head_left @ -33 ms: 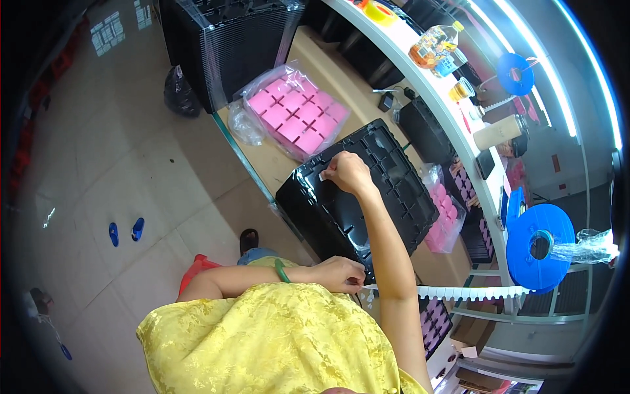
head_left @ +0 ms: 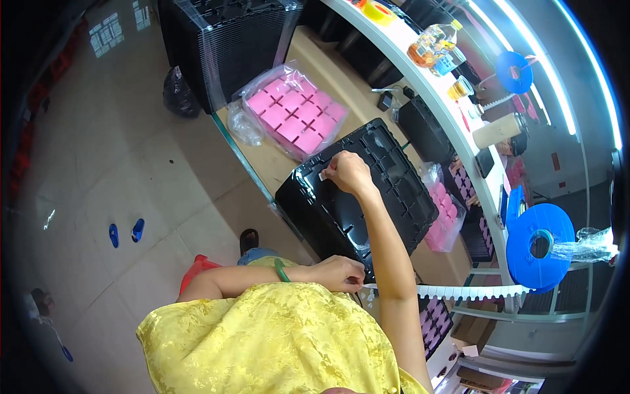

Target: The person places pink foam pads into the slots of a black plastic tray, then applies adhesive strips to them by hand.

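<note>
A black plastic tray (head_left: 341, 220) with moulded compartments lies on the bench in front of me. My right hand (head_left: 348, 172) reaches over it, fingers pinched around a small white piece (head_left: 323, 176) against the tray's upper left side. Nearer my body, my left hand (head_left: 340, 273), below a green bangle (head_left: 281, 270), is closed by the tray's near corner. From its fingertips a white notched strip (head_left: 472, 293) runs rightward, passing my right forearm, to a blue reel (head_left: 540, 246). The exact grip of the left fingertips is partly hidden.
Pink divided foam in a clear bag (head_left: 298, 115) sits beyond the tray, before a tall stack of black trays (head_left: 243, 59). More bagged pink foam (head_left: 441, 220) lies right. A white shelf (head_left: 453, 98) carries bottles and a cup. A red stool (head_left: 195, 269) stands left.
</note>
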### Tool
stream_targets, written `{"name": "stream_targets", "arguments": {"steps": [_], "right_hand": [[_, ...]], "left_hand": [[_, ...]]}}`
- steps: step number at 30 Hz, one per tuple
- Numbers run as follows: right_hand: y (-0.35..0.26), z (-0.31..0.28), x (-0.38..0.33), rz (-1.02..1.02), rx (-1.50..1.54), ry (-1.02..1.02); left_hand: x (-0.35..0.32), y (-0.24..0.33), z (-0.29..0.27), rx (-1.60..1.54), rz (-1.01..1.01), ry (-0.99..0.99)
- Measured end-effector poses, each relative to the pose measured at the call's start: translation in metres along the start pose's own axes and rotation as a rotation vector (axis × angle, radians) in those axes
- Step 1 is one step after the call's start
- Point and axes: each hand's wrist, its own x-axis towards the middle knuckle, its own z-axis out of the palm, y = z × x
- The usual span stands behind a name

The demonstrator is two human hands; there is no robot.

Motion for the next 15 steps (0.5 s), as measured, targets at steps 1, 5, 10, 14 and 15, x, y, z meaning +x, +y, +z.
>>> {"name": "stream_targets", "arguments": {"steps": [1, 5, 10, 14, 15], "right_hand": [[0.004, -0.004, -0.007, -0.011, 0.01, 0.034], [-0.021, -0.042, -0.108, -0.24, 0.488, 0.204], [-0.014, -0.04, -0.264, -0.412, 0.572, 0.262], [0.053, 0.009, -0.355, 0.169, 0.701, 0.149], [0.069, 0.025, -0.374, 0.353, 0.744, 0.127]], "left_hand": [[0.001, 0.0, -0.001, -0.007, 0.01, -0.021], [-0.004, -0.004, -0.01, -0.079, -0.044, 0.048], [-0.003, 0.017, -0.032, -0.162, -0.187, 0.135], [-0.008, 0.019, -0.03, -0.311, -0.249, 0.106], [-0.01, 0.018, -0.029, -0.416, -0.308, 0.072]]}}
